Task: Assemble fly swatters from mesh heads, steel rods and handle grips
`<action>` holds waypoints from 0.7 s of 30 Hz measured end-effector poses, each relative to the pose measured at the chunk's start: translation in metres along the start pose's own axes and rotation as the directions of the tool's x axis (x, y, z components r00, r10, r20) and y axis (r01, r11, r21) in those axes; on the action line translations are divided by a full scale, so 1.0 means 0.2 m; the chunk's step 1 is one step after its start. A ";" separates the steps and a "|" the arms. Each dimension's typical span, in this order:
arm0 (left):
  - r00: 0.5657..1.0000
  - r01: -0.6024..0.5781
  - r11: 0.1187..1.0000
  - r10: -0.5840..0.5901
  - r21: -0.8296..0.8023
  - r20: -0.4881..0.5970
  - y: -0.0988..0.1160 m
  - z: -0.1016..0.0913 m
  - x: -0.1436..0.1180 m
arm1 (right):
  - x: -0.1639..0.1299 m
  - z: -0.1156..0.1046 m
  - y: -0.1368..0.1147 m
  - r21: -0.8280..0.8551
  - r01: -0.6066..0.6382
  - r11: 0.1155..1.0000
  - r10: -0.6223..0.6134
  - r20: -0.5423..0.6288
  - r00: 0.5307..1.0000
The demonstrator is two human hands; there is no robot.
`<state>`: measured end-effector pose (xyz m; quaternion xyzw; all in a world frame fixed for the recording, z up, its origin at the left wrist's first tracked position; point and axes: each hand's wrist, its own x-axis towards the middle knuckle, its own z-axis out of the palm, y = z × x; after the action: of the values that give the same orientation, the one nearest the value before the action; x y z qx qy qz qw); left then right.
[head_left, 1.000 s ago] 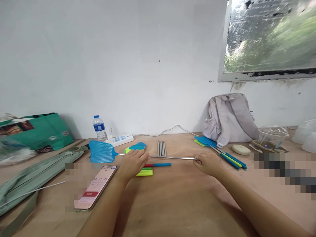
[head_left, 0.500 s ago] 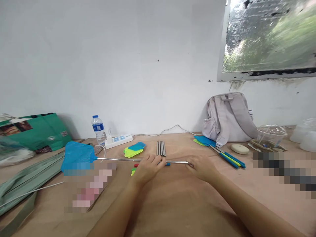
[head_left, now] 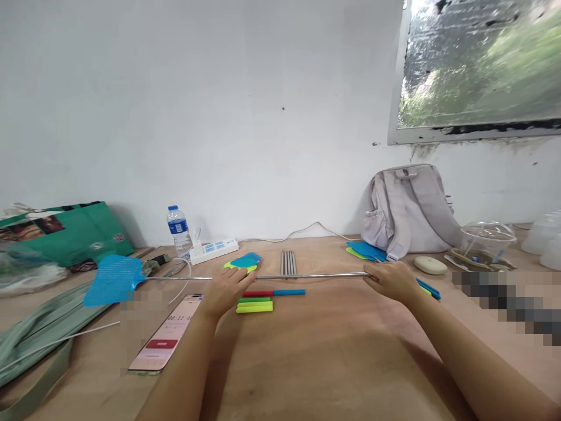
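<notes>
A blue fly swatter (head_left: 113, 280) with a long metal rod lies across my front, its mesh head off to the left. My left hand (head_left: 228, 290) is closed around the rod partway along. At the rod's far right end my right hand (head_left: 388, 279) grips it, hiding the tip. Between my arms on the table are red and blue handle sleeves (head_left: 280, 293) and green and yellow sleeves (head_left: 255, 306). Several metal rods (head_left: 288, 257) lie side by side behind the swatter. Blue and yellow-green swatter heads (head_left: 248, 259) rest beyond my left hand.
Other swatters (head_left: 367, 251) lie on the right, partly behind my right hand, near a grey backpack (head_left: 409, 210). A phone (head_left: 166, 336) showing a timer is left of my left forearm. At the back stand a water bottle (head_left: 179, 230) and a power strip (head_left: 214, 250).
My hands have moved apart, left hand leftward and right hand rightward. The visible rod between them is longer, and the swatter head has shifted left. The coloured sleeves are now uncovered.
</notes>
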<state>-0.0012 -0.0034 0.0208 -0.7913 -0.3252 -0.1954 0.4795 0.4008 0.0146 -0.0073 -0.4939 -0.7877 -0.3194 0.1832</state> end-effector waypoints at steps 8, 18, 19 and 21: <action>0.999 0.025 0.999 -0.025 -0.024 0.023 -0.02 0.00 -0.01 | -0.02 0.00 0.08 -0.033 0.017 0.999 -0.018 -0.034 0.999; 0.996 -0.021 1.000 0.021 0.006 0.085 -0.01 0.04 -0.04 | -0.06 0.04 0.10 -0.029 0.063 0.998 -0.064 -0.045 0.997; 0.996 -0.026 1.000 0.026 0.001 0.085 -0.01 0.04 -0.04 | -0.06 0.05 0.10 -0.029 0.064 0.998 -0.065 -0.035 0.997; 0.996 -0.032 0.999 0.032 -0.012 0.085 -0.01 0.04 -0.04 | -0.06 0.06 0.10 -0.037 0.066 0.997 -0.066 -0.009 0.998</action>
<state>-0.0084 0.0015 0.0126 -0.8065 -0.3316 -0.1554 0.4640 0.4249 0.0202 -0.0169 -0.4692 -0.7966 -0.3423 0.1677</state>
